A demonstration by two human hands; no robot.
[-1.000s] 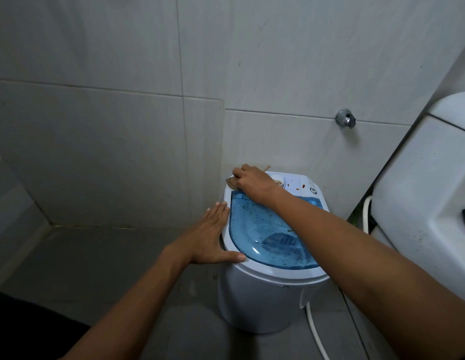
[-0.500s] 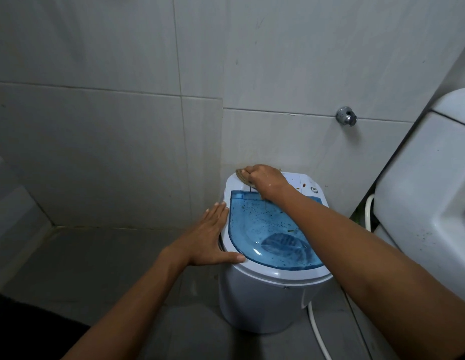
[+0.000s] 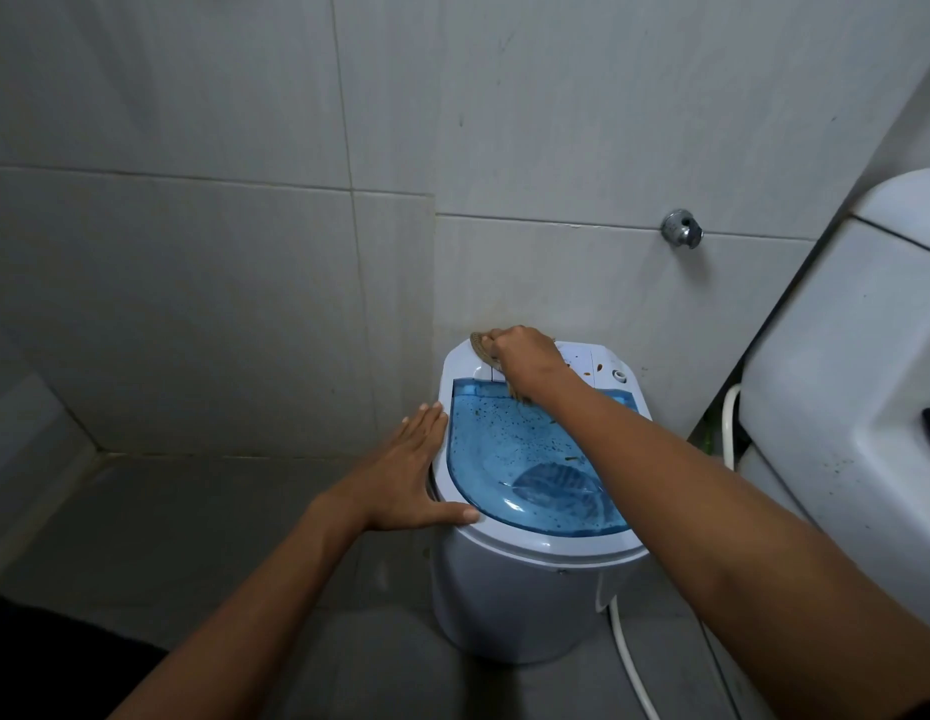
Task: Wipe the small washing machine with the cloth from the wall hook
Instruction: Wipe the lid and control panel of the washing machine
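Note:
A small white washing machine [image 3: 509, 600] with a speckled blue see-through lid [image 3: 520, 459] stands on the grey floor against the tiled wall. My right hand [image 3: 522, 356] grips a brownish cloth [image 3: 479, 346] and presses it on the white control panel at the machine's back left corner; most of the cloth is hidden under the hand. My left hand [image 3: 408, 475] lies flat, fingers straight, against the machine's left rim, thumb along the front edge.
A large white appliance [image 3: 837, 407] stands close on the right. A white hose [image 3: 629, 662] runs down past the machine's right side. A metal wall fitting [image 3: 682, 229] sticks out above. Grey floor spreads to the left.
My right hand with the cloth has slid a short way along the control panel at the back of the machine. My left hand has stayed on the rim.

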